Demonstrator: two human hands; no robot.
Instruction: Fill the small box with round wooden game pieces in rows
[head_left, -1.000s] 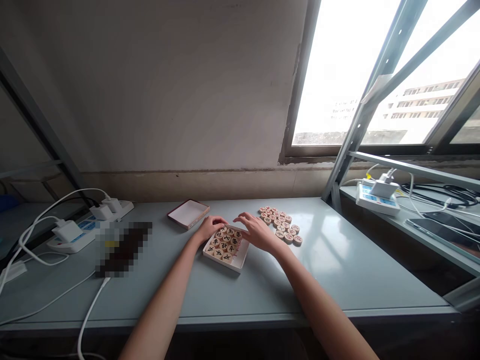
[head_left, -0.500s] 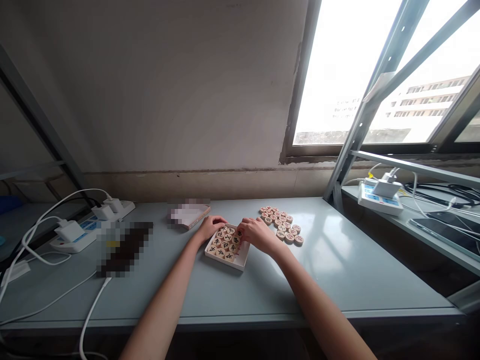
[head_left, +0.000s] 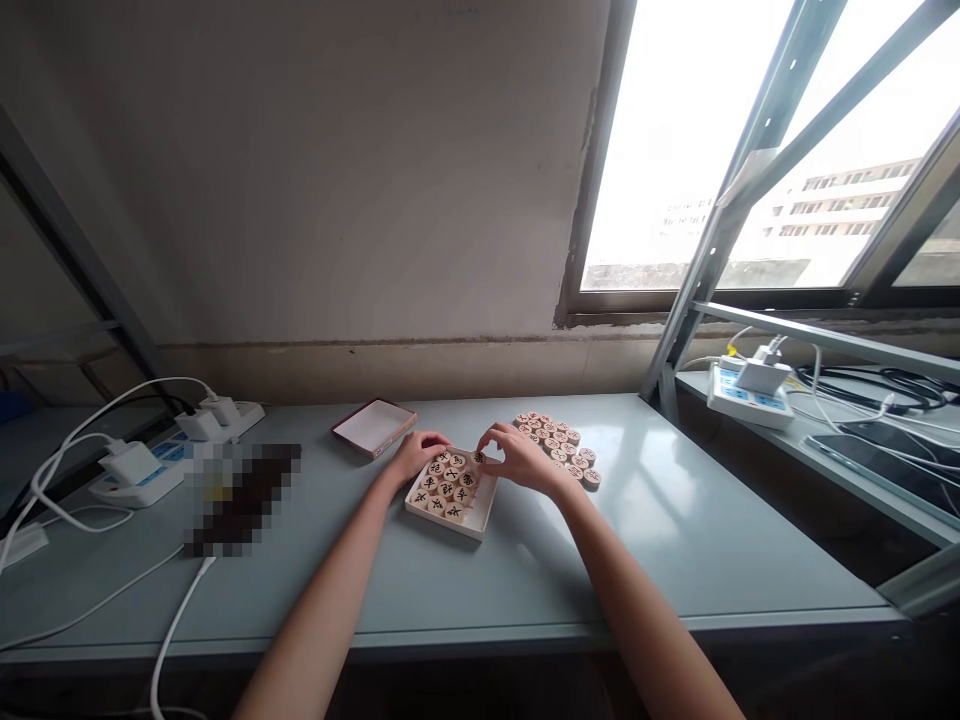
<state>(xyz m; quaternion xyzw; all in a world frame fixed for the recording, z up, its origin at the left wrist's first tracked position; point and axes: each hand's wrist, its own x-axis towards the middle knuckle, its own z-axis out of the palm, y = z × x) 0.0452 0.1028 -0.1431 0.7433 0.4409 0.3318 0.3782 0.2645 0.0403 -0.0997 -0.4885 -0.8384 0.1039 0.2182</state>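
A shallow white box holds several round wooden Chinese chess pieces with black characters, in rows on its left and middle; bare box floor shows along the right side. My left hand grips the box at its back left corner, fingers curled over the rim. At the back right corner, my right hand pinches a black-marked chess piece between thumb and fingers. Behind and right of that hand, a cluster of red-marked chess pieces lies on the table, partly hidden by the hand.
The open box lid lies behind my left hand on the grey table. Left are a power strip with white chargers, cables and a blurred dark object. A metal frame and another power strip stand right.
My right hand has shifted slightly, its thumb and fingers now visibly pinching a piece at the box's back right corner. The left hand stays at the box. The view has shifted slightly.
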